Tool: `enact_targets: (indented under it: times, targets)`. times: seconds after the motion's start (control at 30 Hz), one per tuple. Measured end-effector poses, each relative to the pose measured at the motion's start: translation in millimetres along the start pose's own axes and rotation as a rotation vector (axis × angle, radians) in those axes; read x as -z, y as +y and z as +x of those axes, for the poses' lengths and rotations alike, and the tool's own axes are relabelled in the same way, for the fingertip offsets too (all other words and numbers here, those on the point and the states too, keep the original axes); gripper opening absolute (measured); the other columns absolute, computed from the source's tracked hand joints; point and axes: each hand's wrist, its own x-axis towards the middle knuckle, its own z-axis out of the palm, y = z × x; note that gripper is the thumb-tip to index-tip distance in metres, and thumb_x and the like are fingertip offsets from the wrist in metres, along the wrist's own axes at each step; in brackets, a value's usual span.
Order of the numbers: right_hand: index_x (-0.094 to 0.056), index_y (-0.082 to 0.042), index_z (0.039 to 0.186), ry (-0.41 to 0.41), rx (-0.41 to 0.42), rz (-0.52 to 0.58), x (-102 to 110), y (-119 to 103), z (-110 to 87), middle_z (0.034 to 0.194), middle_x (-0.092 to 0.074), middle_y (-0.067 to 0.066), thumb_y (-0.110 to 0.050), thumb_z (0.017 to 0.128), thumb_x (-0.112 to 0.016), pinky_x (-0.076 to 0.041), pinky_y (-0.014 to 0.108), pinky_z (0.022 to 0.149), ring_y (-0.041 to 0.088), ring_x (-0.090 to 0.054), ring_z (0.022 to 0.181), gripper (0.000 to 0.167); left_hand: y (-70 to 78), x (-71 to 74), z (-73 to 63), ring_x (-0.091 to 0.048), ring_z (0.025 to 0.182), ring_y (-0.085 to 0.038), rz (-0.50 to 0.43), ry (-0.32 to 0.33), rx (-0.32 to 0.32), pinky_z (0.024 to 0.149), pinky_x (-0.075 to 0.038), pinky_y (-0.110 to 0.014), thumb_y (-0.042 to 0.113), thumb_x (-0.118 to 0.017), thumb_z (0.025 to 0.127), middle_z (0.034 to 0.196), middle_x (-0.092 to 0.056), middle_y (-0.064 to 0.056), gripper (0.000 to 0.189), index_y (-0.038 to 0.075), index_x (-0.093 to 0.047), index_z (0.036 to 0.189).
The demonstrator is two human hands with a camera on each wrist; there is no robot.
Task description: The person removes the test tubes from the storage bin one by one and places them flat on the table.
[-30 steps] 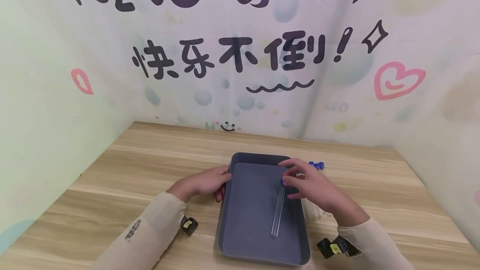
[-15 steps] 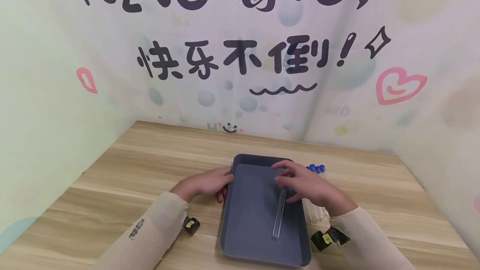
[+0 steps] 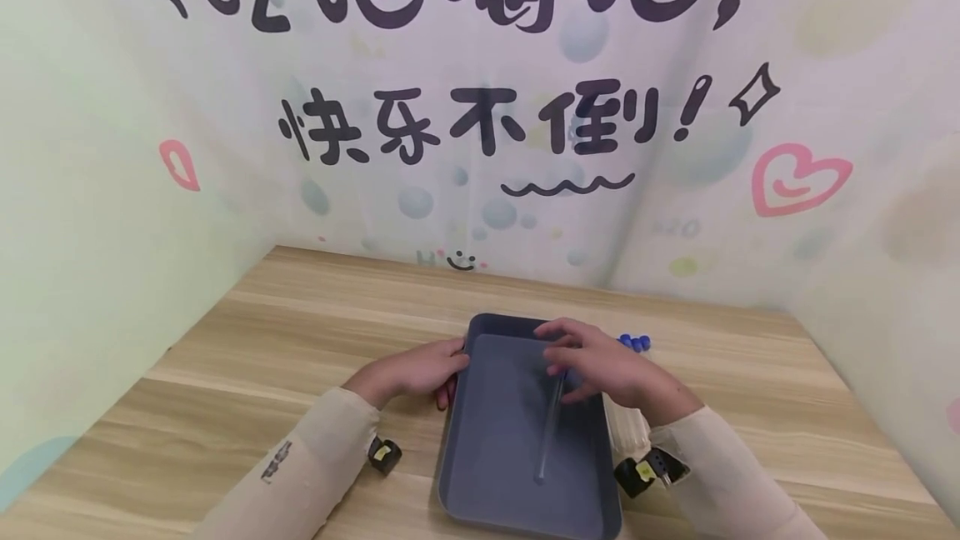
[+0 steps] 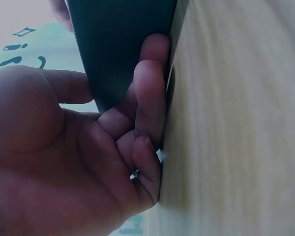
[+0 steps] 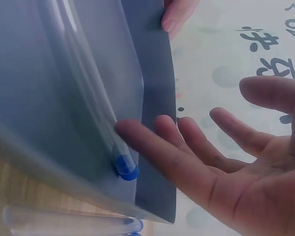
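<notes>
A dark grey tray (image 3: 491,432) stands on the table in the head view. My left hand (image 3: 420,369) grips its left side; the left wrist view has the thumb at the rim and the other fingers curled against the outer wall near the tabletop. Inside the tray lies a clear test tube (image 3: 550,440) with a blue cap (image 5: 127,168). Over its capped end is my right hand (image 3: 600,369), thumb and fingers spread apart. From the right wrist view, the index fingertip (image 5: 128,129) is right at the tube, just short of the cap.
Several blue caps (image 3: 636,343) are grouped on the table behind my right hand. More clear tubes (image 3: 627,430) lie against the tray's right side, partly hidden by my right wrist. A printed cloth (image 3: 480,215) hangs at the table's back edge.
The thumb and fingers of my right hand have come off the tube's cap and spread. That hand and the tube have shifted slightly left. My left hand keeps its hold on the tray.
</notes>
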Motion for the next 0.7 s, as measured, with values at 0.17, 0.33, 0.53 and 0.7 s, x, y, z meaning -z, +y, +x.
enact_targets:
  times: [0.17,0.33,0.53,0.7]
  targets:
    - [-0.039,-0.006,0.148,-0.027,-0.037,-0.014,-1,-1,4.3,0.145,-0.042,0.029,-0.018,0.103,-0.052,-0.060,0.051,0.077,0.041,-0.054,0.123,0.048,-1.2,-0.2,-1.8,-0.057,0.053,-0.017,-0.003,0.010,0.004,0.056,-0.049,-0.028,0.016,-0.030,0.107,0.069,-0.057,-0.008,0.038,0.006,-0.047,0.140]
    - [-0.037,-0.007,0.149,-0.049,-0.058,0.001,-5,-2,10.3,0.148,-0.041,0.029,-0.019,0.104,-0.050,-0.060,0.054,0.080,0.045,-0.051,0.129,0.048,-2.4,0.2,-0.8,-0.057,0.053,-0.018,0.006,0.015,0.010,0.056,-0.049,-0.028,0.016,-0.030,0.107,0.068,-0.058,-0.007,0.037,0.006,-0.048,0.138]
    - [-0.039,-0.008,0.148,-0.019,-0.061,0.016,-10,-1,20.4,0.146,-0.042,0.027,-0.017,0.104,-0.051,-0.060,0.054,0.080,0.045,-0.051,0.129,0.047,-3.8,-0.9,1.8,-0.057,0.053,-0.018,-0.002,0.010,0.011,0.056,-0.050,-0.028,0.017,-0.031,0.107,0.068,-0.058,-0.007,0.037,0.007,-0.049,0.138]
    - [-0.039,-0.008,0.147,0.015,-0.052,0.035,-15,0,27.0,0.144,-0.042,0.027,-0.014,0.104,-0.049,-0.060,0.053,0.079,0.044,-0.051,0.128,0.045,-4.4,-0.7,1.9,-0.057,0.053,-0.018,-0.005,0.011,0.008,0.055,-0.050,-0.028,0.017,-0.030,0.108,0.068,-0.058,-0.007,0.037,0.007,-0.048,0.139]
